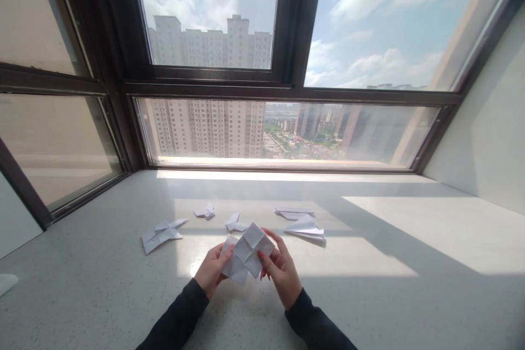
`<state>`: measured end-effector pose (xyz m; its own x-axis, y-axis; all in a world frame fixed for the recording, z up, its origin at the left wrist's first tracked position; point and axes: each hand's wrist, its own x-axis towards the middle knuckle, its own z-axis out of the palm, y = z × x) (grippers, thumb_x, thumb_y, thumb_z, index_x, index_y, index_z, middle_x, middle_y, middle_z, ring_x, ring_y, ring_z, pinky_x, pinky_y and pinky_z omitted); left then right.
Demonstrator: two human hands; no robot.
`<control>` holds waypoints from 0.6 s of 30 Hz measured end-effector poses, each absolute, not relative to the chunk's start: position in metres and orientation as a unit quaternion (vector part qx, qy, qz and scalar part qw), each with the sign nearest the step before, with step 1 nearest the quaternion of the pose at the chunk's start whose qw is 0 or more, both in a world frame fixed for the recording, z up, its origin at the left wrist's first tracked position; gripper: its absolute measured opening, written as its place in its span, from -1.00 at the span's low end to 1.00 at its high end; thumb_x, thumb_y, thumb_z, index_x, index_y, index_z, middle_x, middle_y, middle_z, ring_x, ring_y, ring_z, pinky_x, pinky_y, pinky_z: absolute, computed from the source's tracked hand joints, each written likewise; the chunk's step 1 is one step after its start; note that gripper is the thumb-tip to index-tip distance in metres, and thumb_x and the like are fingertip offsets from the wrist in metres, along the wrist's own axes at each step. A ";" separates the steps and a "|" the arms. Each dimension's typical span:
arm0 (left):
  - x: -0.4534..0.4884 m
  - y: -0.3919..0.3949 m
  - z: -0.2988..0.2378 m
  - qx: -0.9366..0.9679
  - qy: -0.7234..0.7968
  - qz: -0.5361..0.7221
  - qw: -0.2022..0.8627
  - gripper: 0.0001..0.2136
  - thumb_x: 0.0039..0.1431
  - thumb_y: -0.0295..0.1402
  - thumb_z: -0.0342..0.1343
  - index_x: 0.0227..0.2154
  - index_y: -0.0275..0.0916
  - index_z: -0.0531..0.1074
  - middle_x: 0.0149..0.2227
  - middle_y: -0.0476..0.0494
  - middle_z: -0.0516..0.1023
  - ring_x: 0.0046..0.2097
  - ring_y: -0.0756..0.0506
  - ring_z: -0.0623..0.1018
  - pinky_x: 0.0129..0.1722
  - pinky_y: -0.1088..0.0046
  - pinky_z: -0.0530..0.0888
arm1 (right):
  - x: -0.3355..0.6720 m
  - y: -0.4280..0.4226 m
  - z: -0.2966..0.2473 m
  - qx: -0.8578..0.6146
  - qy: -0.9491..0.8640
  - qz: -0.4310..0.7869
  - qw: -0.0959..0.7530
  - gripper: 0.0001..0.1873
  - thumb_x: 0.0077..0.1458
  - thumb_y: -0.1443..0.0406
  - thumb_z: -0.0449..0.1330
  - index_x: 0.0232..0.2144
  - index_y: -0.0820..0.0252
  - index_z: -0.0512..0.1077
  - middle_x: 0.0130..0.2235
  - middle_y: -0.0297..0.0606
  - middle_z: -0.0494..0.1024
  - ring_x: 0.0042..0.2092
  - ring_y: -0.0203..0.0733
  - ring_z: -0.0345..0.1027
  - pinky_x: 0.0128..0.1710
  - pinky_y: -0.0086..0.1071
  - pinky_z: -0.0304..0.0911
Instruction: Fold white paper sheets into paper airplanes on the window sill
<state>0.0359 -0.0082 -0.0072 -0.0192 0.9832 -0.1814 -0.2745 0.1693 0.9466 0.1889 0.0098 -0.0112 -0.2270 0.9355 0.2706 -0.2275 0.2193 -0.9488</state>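
Both my hands hold one folded white paper piece (247,254) a little above the pale stone sill (369,284). My left hand (211,270) grips its lower left edge with thumb on top. My right hand (281,268) pinches its right side, fingers curled behind. The paper shows square creased panels. Dark sleeves cover both wrists.
On the sill beyond my hands lie other folded white papers: a flat one (161,234) at left, two small ones (205,211) (235,223) in the middle, and paper planes (305,228) at right. A large window (262,93) rises behind; a wall stands at right.
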 end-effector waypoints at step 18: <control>0.048 -0.016 -0.007 0.338 0.398 0.493 0.695 -0.57 -0.12 -0.14 0.14 -0.21 -0.33 0.36 -0.46 -0.12 0.44 -0.46 -0.04 0.42 -0.43 0.41 0.37 | 0.195 0.013 -0.023 -0.395 -0.741 0.335 0.428 -0.50 -0.05 0.26 0.05 -0.02 0.20 0.08 -0.63 -0.49 0.22 -0.62 -0.35 0.08 -0.63 -0.51 0.03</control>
<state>0.0476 -0.0156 -0.0073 0.1962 0.9556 -0.2196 -0.4167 0.2840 0.8635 0.1947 0.0127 -0.0231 -0.3228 0.8713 0.3695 0.2981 0.4642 -0.8341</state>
